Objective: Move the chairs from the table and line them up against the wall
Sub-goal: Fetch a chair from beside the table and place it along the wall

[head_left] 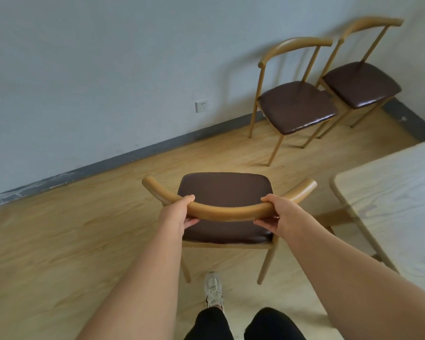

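- The curved backrest rail [228, 213] of the near chair [225, 190] is gripped by both hands: the left hand [176, 214] toward its left end, the right hand [277, 214] toward its right.
- On each hand the fingers [192, 222] are curled under the rail, with the thumb laid over its top.
- This chair is faced toward the wall [108, 69], out on the floor [59, 241] and near the bench [390, 192] — whether its legs are lifted can hardly be judged from above.
- A second chair [296, 106] and a third chair [361, 83] are stood side by side, backs to the wall.
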A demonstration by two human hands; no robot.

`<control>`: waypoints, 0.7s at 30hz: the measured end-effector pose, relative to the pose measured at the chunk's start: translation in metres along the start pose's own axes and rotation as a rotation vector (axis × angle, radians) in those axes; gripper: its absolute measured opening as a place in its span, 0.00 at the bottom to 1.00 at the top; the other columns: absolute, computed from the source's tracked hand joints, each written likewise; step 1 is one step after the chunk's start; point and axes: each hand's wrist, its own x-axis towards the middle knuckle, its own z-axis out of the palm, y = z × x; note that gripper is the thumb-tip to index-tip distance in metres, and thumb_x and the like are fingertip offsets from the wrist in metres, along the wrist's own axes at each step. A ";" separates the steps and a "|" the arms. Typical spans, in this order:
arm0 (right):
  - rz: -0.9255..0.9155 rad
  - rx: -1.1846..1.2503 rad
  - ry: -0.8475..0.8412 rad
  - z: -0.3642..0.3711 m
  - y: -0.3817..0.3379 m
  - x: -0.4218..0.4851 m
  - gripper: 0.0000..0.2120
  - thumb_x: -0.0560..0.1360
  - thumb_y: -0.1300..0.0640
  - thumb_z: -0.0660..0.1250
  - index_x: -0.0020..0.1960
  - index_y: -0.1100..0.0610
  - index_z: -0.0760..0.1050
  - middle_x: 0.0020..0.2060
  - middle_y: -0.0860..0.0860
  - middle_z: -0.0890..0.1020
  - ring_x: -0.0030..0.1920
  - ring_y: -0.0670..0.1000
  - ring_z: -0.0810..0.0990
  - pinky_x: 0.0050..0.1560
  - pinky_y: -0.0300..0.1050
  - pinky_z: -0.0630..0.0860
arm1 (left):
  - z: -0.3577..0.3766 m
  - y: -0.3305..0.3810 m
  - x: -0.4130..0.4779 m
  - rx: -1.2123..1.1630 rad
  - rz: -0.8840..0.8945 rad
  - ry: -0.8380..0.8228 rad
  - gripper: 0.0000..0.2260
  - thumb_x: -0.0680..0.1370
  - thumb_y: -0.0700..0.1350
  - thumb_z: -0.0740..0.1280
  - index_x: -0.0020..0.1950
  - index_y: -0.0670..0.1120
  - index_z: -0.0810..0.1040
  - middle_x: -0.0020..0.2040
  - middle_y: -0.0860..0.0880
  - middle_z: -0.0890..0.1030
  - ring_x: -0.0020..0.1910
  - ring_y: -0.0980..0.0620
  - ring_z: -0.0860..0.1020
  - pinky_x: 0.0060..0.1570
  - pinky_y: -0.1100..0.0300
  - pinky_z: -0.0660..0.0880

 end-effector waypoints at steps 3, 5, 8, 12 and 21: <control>-0.004 0.035 0.009 0.033 -0.033 0.013 0.22 0.64 0.60 0.77 0.54 0.59 0.72 0.49 0.60 0.78 0.46 0.64 0.82 0.31 0.56 0.83 | 0.012 0.052 0.028 0.025 0.008 -0.006 0.31 0.70 0.44 0.77 0.70 0.42 0.69 0.58 0.41 0.78 0.48 0.42 0.80 0.36 0.51 0.83; -0.006 0.068 0.017 0.047 -0.053 0.019 0.21 0.65 0.60 0.77 0.54 0.60 0.73 0.49 0.60 0.78 0.46 0.64 0.82 0.31 0.56 0.83 | 0.024 0.080 0.041 0.049 0.017 -0.026 0.31 0.69 0.44 0.77 0.69 0.41 0.70 0.58 0.41 0.78 0.49 0.43 0.81 0.32 0.52 0.83; -0.019 0.109 0.018 0.068 -0.084 0.033 0.20 0.65 0.60 0.77 0.54 0.60 0.73 0.48 0.60 0.78 0.47 0.64 0.82 0.28 0.55 0.82 | 0.045 0.118 0.065 0.079 0.033 -0.047 0.31 0.69 0.45 0.77 0.69 0.41 0.70 0.57 0.41 0.79 0.49 0.43 0.81 0.33 0.52 0.83; -0.012 0.147 0.025 0.091 -0.134 0.058 0.21 0.66 0.60 0.76 0.55 0.60 0.72 0.47 0.61 0.78 0.46 0.64 0.81 0.36 0.58 0.84 | 0.081 0.165 0.096 0.136 0.055 -0.055 0.31 0.70 0.47 0.77 0.70 0.43 0.69 0.58 0.42 0.79 0.47 0.44 0.81 0.40 0.49 0.83; 0.077 0.208 0.046 0.126 -0.229 0.117 0.22 0.66 0.60 0.76 0.56 0.59 0.71 0.49 0.61 0.77 0.50 0.64 0.80 0.40 0.59 0.83 | 0.154 0.248 0.151 0.274 0.018 -0.037 0.29 0.72 0.52 0.74 0.70 0.48 0.69 0.61 0.46 0.79 0.51 0.44 0.83 0.38 0.53 0.72</control>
